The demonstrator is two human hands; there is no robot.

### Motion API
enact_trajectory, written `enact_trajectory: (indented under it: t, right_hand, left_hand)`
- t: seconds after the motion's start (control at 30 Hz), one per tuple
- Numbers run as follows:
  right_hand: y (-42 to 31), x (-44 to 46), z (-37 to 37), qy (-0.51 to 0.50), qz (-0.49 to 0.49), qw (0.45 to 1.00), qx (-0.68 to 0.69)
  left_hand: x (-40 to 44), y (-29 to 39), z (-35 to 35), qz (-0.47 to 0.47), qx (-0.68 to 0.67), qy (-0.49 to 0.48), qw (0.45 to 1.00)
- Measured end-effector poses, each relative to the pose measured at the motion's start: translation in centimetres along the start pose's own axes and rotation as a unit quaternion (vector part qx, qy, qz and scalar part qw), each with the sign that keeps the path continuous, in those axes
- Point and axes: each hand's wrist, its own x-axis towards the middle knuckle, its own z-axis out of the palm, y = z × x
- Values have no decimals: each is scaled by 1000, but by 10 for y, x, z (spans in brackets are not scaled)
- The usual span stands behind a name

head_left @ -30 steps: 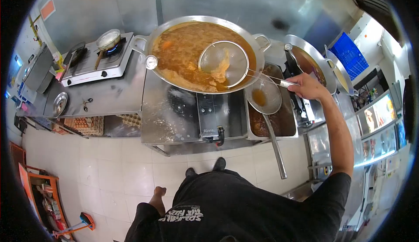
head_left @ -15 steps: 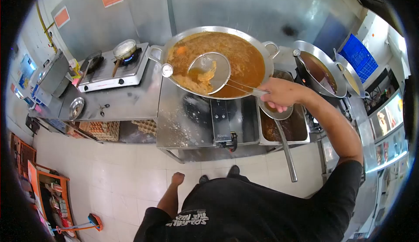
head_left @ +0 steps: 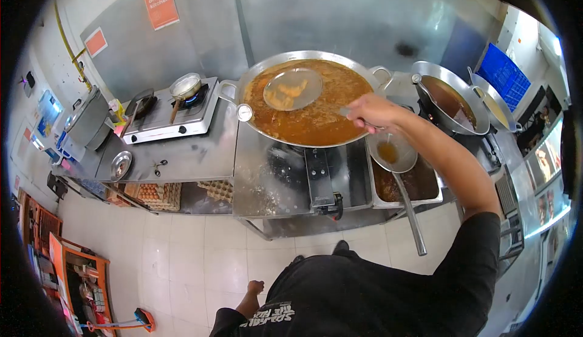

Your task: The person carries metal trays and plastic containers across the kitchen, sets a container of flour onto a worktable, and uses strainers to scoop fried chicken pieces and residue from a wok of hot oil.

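My right hand point(head_left: 371, 111) is closed around the handle of a round mesh strainer point(head_left: 310, 79). The strainer's head is over the far left part of a wide wok point(head_left: 291, 56) of bubbling brown oil, with golden fried pieces point(head_left: 288, 94) showing in its mesh. A dial thermometer point(head_left: 244, 113) is at the wok's left rim. Below my right hand, a long-handled ladle-shaped strainer point(head_left: 404, 168) rests across a rectangular metal pan point(head_left: 434, 197) of dark liquid. My left hand point(head_left: 255, 287) hangs low beside my body, fingers curled, touching nothing visible.
At left, a two-burner stove point(head_left: 206, 115) carries a small pot point(head_left: 186, 85) over a blue flame. A metal dish point(head_left: 121, 165) lies nearby. Egg trays point(head_left: 161, 196) sit underneath. Two more woks stand at right, one holding dark liquid point(head_left: 446, 94), near a blue crate point(head_left: 504, 77).
The strainer has moved toward the wok's far side, and its pieces lie flatter. My right hand still grips it. My view has shifted, so the scene sits slightly lower and further right.
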Motion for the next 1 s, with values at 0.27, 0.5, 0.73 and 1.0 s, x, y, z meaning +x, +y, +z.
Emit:
enact_trajectory:
  t: [0.27, 0.5, 0.73, 1.0]
  right_hand:
    - [-28, 74, 11, 6, -19, 995, -97]
    - [-82, 91, 31, -50, 5, 988, -144]
    - [-108, 157, 21, -110, 80, 982, -129]
    - [-113, 208, -6, -151, 134, 978, -56]
  left_hand:
    - [0, -6, -1, -93, -214, 31, 972]
    - [36, 8, -17, 62, 8, 119, 991]
    - [1, 28, 4, 45, -337, 223, 914]
    - [-31, 24, 20, -5, -24, 60, 998]
